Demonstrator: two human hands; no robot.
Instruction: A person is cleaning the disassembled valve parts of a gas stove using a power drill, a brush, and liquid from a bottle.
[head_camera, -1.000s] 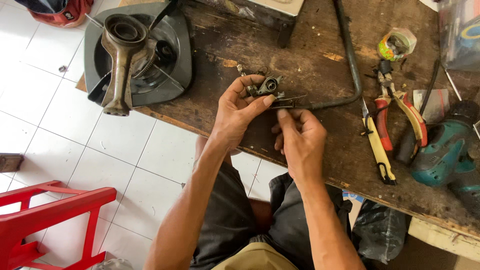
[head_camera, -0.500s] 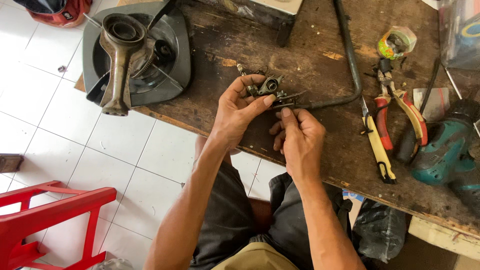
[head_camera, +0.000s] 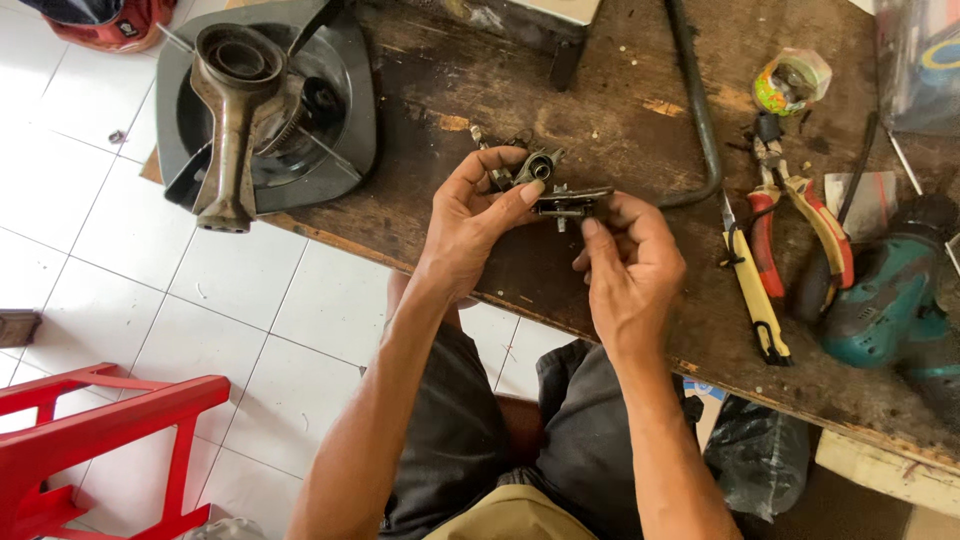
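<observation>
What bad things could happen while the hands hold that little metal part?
The metal part is pinched only by fingertips of the left hand and right hand, so it might slip and drop to the tiled floor. The work happens near the bench edge, so loose bits could roll off. The yellow knife lies close by the right hand, which might brush it.

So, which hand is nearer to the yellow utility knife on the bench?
Right. The right hand is just left of the yellow utility knife, gripping the small metal part; the left hand is farther left, beyond that part.
</observation>
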